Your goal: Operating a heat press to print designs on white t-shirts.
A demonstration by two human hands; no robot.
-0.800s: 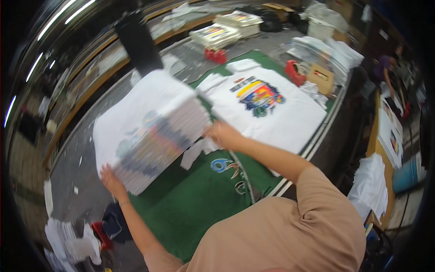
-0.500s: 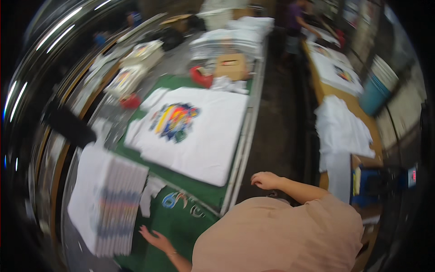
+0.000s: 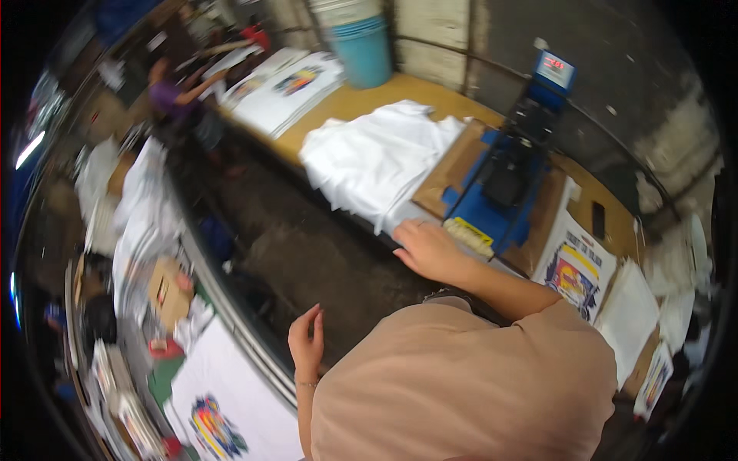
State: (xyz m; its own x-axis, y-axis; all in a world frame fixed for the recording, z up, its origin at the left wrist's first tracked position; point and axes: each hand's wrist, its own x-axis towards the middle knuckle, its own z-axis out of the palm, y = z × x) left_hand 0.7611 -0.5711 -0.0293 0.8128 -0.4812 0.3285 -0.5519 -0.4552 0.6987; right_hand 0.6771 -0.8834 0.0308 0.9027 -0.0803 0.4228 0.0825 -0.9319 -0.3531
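Note:
My right hand (image 3: 429, 250) reaches to the front edge of a blue heat press (image 3: 500, 201), beside its yellow-labelled handle end. Its fingers are loosely bent and apart, and I see nothing held in them. Just beyond them lies a crumpled heap of white shirts (image 3: 374, 156); whether the fingertips touch the cloth I cannot tell. My left hand (image 3: 306, 344) hangs over the aisle, open, with thumb and fingers apart. On the table at lower left is a white T-shirt (image 3: 240, 382) with a colourful print, apart from that hand.
On the yellow-brown table (image 3: 327, 107) stand blue and white buckets (image 3: 361, 50) and a stack of printed shirts (image 3: 288, 88). Right of the press are a printed sheet (image 3: 578, 269) and a phone (image 3: 598, 220). Another person (image 3: 181, 104) works at the far left. A cardboard box (image 3: 167, 292) sits on the left table.
My view has swung right from the green-topped table to the heat press. My right hand has reached out to the press's edge; my left hand has left the table beside the folded stack.

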